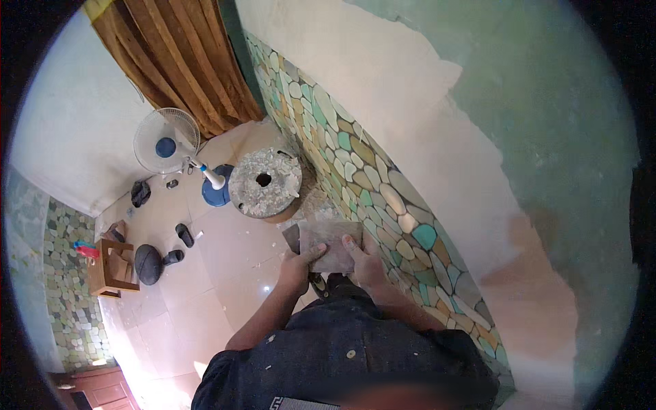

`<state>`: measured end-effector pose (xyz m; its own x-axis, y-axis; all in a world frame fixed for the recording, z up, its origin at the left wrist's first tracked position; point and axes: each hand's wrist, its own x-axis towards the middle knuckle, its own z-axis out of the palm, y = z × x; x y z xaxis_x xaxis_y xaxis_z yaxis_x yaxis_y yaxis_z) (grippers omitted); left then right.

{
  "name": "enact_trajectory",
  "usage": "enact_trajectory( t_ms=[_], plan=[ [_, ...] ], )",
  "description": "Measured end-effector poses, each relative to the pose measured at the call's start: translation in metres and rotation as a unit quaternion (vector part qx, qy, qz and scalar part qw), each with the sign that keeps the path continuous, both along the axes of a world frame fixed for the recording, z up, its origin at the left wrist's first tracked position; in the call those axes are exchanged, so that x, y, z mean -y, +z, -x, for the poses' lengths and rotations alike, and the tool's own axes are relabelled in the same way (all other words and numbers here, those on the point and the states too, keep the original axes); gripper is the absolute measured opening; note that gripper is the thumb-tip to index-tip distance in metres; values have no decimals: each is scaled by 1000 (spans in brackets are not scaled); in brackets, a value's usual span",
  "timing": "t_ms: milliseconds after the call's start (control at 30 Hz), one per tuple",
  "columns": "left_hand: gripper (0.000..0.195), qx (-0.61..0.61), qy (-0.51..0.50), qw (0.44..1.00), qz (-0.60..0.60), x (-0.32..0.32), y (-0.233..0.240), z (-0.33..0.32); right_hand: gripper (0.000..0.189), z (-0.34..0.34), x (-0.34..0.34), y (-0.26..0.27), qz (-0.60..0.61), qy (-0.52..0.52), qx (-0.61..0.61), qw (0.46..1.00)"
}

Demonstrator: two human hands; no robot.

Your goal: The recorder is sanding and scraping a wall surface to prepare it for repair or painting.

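A grey-brown rectangular sheet, perhaps sandpaper, is held in front of my waist. A darker flap juts out at its left corner. My left hand grips the lower left side, its thumb lying on the face. On the other side my right hand pinches the right edge, thumb also on top. The fingers behind the sheet are hidden. Close by on my right runs a wall with pebble-patterned tiles. Above the tiles, a pale patch with a ragged edge adjoins green paint.
A round, plaster-spattered stand with a central hole stands ahead, beside a pedestal fan. Dark sandals, a rounded dark object and a wooden stool are at left. A brown curtain hangs at the back.
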<state>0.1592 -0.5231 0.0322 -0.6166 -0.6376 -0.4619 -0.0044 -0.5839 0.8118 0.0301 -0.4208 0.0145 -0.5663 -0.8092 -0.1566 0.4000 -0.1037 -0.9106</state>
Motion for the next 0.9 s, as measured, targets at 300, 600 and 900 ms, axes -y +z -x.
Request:
enact_trajectory(
  t_ms=[300, 600, 900],
  plan=[
    [36, -61, 68, 995, 35, 81, 9, 83, 43, 89, 95, 15, 31, 30, 28, 999],
    [39, -45, 62, 997, 23, 119, 18, 139, 39, 140, 137, 16, -15, 4, 70, 997],
    [46, -37, -15, 999, 17, 176, 12, 163, 32, 151, 172, 19, 57, -82, 60, 993]
  ],
)
